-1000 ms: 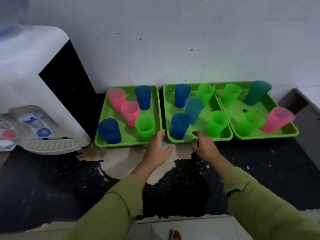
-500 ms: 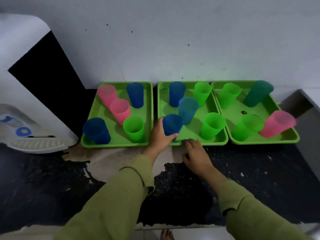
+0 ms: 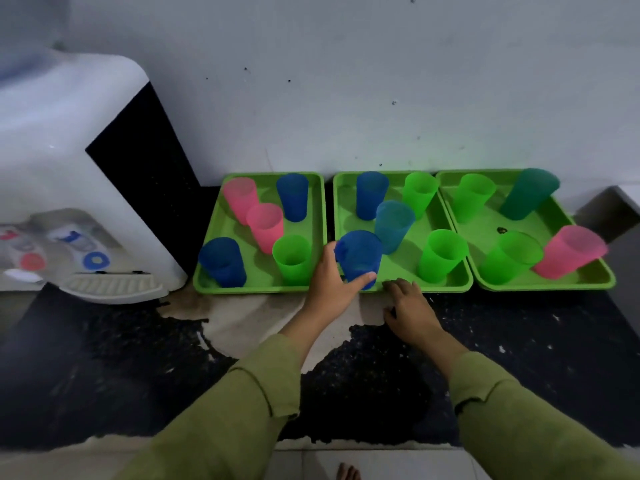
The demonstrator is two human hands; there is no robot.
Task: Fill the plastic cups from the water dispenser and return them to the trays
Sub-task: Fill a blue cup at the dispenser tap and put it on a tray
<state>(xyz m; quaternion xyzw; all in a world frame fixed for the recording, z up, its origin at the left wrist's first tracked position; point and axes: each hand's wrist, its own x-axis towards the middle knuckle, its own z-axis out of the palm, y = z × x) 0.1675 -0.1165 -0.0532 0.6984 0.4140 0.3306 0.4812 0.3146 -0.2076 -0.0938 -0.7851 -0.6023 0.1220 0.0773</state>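
At the middle tray's (image 3: 401, 287) front edge, a blue cup (image 3: 358, 256) is gripped by the left hand (image 3: 332, 285); the rim is touched by the relaxed right hand (image 3: 408, 311).

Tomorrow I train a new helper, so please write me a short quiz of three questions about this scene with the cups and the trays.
1. Multiple choice: which colour is the cup in the grip of the left hand? A pink, B blue, C green.
2. True or false: the right tray holds five cups.
3. Fill the gap: the dispenser stands to the ___ of the trays.

Key: 1 B, the blue cup at the front of the middle tray. 2 False, it holds four. 3 Left.
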